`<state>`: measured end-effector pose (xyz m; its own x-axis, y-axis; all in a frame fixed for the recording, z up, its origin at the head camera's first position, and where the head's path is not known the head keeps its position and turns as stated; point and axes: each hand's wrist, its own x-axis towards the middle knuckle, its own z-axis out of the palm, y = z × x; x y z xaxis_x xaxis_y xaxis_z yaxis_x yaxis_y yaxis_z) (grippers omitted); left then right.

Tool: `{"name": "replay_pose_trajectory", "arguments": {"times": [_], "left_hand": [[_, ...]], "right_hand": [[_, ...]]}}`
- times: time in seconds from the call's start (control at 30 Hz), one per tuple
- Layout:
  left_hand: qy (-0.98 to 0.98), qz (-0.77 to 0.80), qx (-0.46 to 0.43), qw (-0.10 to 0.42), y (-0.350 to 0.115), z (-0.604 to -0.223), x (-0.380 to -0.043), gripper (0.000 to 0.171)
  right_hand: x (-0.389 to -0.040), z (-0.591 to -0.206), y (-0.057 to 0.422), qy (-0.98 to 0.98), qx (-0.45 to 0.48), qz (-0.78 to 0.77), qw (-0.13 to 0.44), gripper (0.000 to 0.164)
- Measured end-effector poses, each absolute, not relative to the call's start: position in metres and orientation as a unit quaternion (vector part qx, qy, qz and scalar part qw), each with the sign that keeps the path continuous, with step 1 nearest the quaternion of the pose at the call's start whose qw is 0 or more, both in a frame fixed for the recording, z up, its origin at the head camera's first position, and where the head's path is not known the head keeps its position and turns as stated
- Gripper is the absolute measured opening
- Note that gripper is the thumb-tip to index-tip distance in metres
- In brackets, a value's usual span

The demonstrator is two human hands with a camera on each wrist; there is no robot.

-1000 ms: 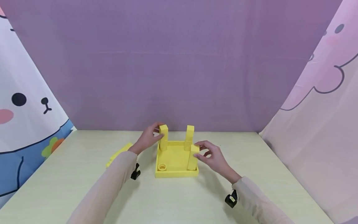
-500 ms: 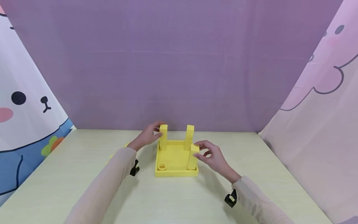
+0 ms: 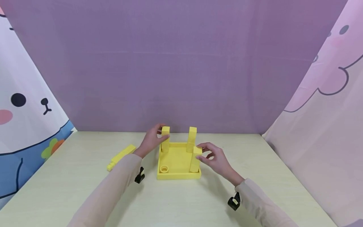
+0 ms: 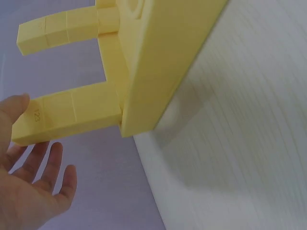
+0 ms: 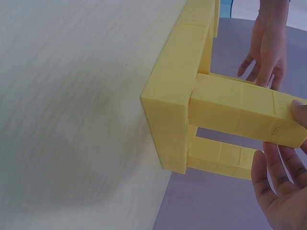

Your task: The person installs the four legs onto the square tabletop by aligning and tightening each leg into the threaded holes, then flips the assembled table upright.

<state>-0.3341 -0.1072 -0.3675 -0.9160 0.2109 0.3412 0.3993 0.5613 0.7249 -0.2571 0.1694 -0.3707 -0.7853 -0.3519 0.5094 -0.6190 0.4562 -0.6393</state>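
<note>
A shallow yellow square base lies on the table with three yellow square-sided legs upright in its corners. My left hand grips the top of the back-left leg between thumb and fingers; in the left wrist view this leg bears the number 123. With thumb and fingertips, my right hand holds the upper end of the front-right leg, also large in the right wrist view. The back-right leg stands untouched. At the front-left corner a round socket shows.
Left of the base, partly behind the left forearm, a loose yellow leg with a stepped end lies on the pale wooden table. A purple cloth backdrop rises behind the table, with printed curtains at both sides.
My left hand has turned at the back-left leg, its thumb now across the leg's front. The left forearm shifted, so more of the loose leg shows. The right hand stays put.
</note>
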Motion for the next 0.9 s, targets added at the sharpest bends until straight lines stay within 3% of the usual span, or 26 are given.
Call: {"name": "replay_pose_trajectory", "arguments": {"times": [0.37,0.9], "left_hand": [[-0.887,-0.411,-0.159,0.136,-0.101,-0.366,-0.333,0.048],[-0.883,-0.419,-0.196,0.084,-0.110,-0.356,-0.337,0.046]], "right_hand": [[-0.256,-0.371,0.169,-0.841,0.285,0.435,0.150,0.035],[-0.256,-0.371,0.169,-0.839,0.286,0.439,0.148,0.035]]}}
